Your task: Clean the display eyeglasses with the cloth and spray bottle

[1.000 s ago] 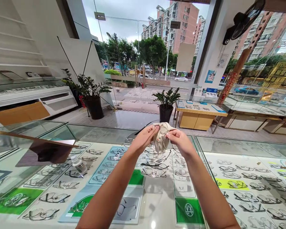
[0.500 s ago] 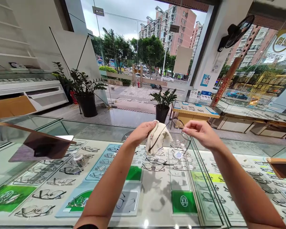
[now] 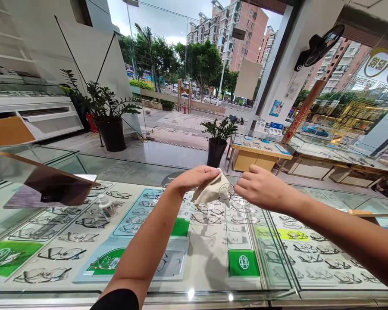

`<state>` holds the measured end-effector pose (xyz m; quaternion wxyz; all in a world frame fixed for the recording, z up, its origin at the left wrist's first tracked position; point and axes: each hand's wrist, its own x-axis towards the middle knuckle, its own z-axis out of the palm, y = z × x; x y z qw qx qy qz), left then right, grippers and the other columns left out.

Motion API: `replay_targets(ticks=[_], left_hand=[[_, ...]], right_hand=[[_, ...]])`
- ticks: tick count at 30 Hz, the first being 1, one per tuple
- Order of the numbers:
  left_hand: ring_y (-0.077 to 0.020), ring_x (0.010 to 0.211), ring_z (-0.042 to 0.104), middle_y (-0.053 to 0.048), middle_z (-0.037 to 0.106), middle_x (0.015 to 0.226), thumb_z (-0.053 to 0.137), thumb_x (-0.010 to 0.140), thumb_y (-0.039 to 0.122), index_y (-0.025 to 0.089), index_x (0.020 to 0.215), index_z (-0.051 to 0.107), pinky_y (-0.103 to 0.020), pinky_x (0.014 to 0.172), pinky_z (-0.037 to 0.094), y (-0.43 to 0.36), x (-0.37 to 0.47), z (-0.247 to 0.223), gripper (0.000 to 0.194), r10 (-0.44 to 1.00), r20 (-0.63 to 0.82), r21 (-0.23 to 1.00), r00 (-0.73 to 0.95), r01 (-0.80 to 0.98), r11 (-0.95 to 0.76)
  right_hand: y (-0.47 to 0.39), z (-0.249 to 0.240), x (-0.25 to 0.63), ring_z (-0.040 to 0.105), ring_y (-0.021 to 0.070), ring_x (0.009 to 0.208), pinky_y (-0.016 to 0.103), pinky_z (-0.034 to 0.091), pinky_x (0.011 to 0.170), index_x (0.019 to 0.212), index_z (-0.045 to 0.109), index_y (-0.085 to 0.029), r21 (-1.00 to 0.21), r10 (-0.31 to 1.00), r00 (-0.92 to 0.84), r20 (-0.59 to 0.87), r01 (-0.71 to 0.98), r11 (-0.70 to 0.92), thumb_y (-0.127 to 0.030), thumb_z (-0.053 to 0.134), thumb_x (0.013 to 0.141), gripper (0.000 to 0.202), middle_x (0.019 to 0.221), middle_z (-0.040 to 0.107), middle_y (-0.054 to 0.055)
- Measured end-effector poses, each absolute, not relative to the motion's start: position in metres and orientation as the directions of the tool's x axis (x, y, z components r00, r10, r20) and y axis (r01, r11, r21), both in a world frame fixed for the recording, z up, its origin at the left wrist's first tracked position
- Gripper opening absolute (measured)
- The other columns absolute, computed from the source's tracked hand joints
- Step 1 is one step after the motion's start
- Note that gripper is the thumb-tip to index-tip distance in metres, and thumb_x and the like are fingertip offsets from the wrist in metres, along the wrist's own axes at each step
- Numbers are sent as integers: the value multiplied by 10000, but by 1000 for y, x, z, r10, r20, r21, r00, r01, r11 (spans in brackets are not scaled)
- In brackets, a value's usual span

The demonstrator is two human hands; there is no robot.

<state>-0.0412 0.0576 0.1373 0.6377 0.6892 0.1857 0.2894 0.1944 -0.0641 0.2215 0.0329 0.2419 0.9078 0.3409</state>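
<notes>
My left hand (image 3: 195, 178) is closed on a cream cleaning cloth (image 3: 210, 192), which hangs down from the pinched thumb and fingers. Part of a thin dark frame of a pair of eyeglasses (image 3: 224, 187) shows against the cloth's right side. My right hand (image 3: 257, 188) has its fingers curled in at the other side of these glasses. Its back faces me and hides most of the frame. Both hands are raised above the glass display counter (image 3: 210, 260), close together.
Rows of eyeglasses (image 3: 63, 254) lie under the counter glass. On the left are a small white bottle (image 3: 106, 206) and a tilted brown-framed mirror (image 3: 58, 183). Beyond the counter stand a potted plant (image 3: 216, 150) and a wooden display table (image 3: 254, 159).
My right hand has turned over, its back now toward me, and come nearer the left. The glasses, plainly seen before, are mostly hidden. The cloth has shifted slightly right, and the view has tilted.
</notes>
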Motion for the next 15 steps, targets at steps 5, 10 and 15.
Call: replay_targets(ticks=[5, 10, 15], left_hand=[[-128, 540, 305, -11, 421, 596, 726, 865, 664, 192, 642, 609, -283, 502, 215, 47, -43, 144, 535, 550, 157, 978, 820, -51, -204], [-127, 620, 254, 2, 390, 635, 706, 872, 684, 180, 646, 548, -303, 588, 181, 44, -39, 144, 574, 432, 179, 971, 884, -86, -224], [-120, 651, 225, 22, 334, 684, 677, 941, 593, 183, 736, 512, -307, 599, 148, 39, -34, 141, 488, 540, 230, 972, 810, -165, -166]], right_hand=[[-53, 214, 187, 436, 185, 676, 380, 215, 706, 858, 648, -202, 682, 402, -912, 84, 347, 644, -82, 495, 1038, 265, 753, 642, 28], [-44, 215, 186, 429, 207, 669, 405, 249, 689, 874, 678, -184, 771, 292, -952, 94, 255, 584, -103, 480, 1040, 271, 746, 621, 47], [-40, 214, 195, 472, 220, 698, 410, 281, 685, 922, 700, -152, 800, 299, -911, 285, 398, 449, -115, 519, 1035, 216, 749, 625, 47]])
